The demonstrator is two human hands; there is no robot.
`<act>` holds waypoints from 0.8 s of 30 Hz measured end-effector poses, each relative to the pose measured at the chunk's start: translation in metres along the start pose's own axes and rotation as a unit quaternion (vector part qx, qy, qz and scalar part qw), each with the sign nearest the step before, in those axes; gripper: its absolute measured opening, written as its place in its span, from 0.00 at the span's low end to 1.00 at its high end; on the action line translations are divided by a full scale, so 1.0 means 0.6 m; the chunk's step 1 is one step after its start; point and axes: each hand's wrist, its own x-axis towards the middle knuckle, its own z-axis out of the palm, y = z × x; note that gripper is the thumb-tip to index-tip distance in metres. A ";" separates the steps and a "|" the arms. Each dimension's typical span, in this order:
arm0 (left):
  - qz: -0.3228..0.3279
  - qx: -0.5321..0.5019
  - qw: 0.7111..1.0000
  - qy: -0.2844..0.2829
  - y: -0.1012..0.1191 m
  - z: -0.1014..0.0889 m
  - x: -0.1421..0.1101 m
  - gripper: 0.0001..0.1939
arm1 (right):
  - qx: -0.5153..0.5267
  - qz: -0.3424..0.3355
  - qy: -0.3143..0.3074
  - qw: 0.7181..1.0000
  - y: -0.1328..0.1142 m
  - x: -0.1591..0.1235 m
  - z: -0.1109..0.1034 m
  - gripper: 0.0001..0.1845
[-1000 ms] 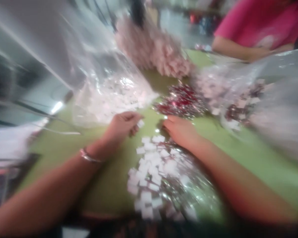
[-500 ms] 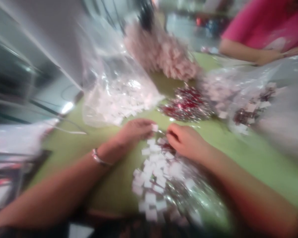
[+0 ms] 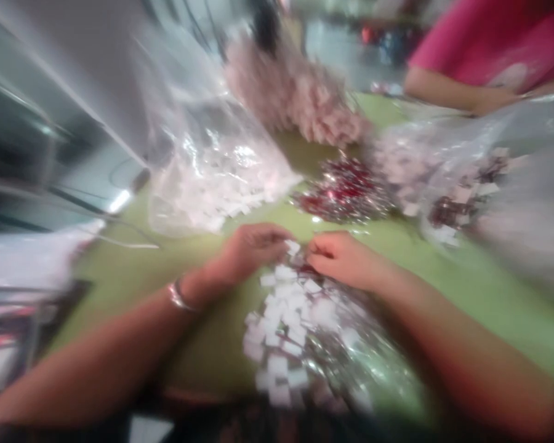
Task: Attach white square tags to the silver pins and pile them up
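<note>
Head view shows the left hand (image 3: 253, 251) pinching a small white tag (image 3: 292, 247) at the far end of the heap of white tags (image 3: 281, 317). Right hand (image 3: 344, 259) is just beside, its fingers curled; whether they grip something, I cannot tell.

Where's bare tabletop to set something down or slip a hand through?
Bare green tabletop: between right forearm and right plastic bag; between left forearm and left plastic bag; between left forearm and white pieces. Crowded: the middle, with left hand and right hand close together at the white pieces, red-silver heap just beyond.
</note>
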 end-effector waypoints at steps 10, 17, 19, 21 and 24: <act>0.001 -0.008 0.999 0.044 0.014 0.030 -0.003 0.08 | -0.046 -0.047 0.082 0.994 -0.004 -0.003 0.015 0.09; 0.000 -0.056 0.996 0.065 0.015 0.029 -0.007 0.08 | -0.118 -0.107 0.095 0.983 0.002 -0.004 0.014 0.14; -0.003 -0.052 0.996 0.076 0.011 0.030 -0.008 0.08 | -0.135 -0.139 0.112 0.975 0.005 -0.003 0.020 0.14; -0.008 -0.035 0.996 0.083 0.007 0.031 -0.008 0.07 | -0.138 -0.146 0.115 0.973 0.005 -0.003 0.028 0.14; 0.004 0.010 0.996 0.084 0.008 0.031 -0.007 0.08 | -0.135 -0.140 0.116 0.974 0.000 -0.007 0.029 0.13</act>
